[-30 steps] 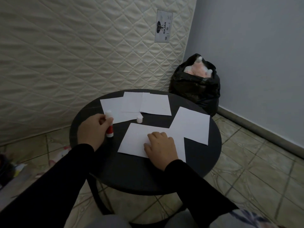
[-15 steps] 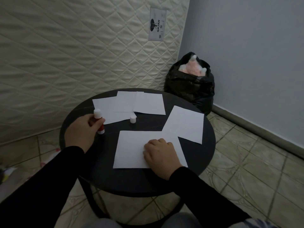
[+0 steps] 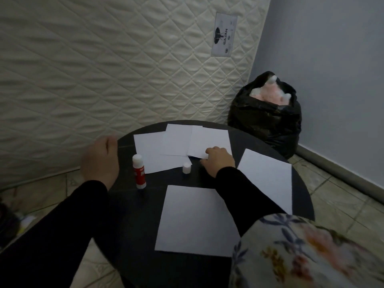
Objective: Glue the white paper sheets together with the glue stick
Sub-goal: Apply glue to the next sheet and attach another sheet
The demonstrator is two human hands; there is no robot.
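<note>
Between hands: uncapped glue stick (image 3: 139, 171) upright, cap (image 3: 186, 168) nearby. Left hand (image 3: 100, 162) blurred, relaxed, empty. Right hand (image 3: 218, 161) pinches far sheet (image 3: 209, 142) edge; fingertips hidden. Near sheet (image 3: 195, 221) partly under sleeve.

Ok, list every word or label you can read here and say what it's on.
"GAJAH": tag sewn on the mattress, text turned sideways, under an elephant-like logo.
Small marks around it: too blurred to read.
White print on the glue stick red label: unreadable.
Paper sheets: blank.

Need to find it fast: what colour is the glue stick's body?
Red with a white top, the glue stick stands upright on the table; head view.
</note>
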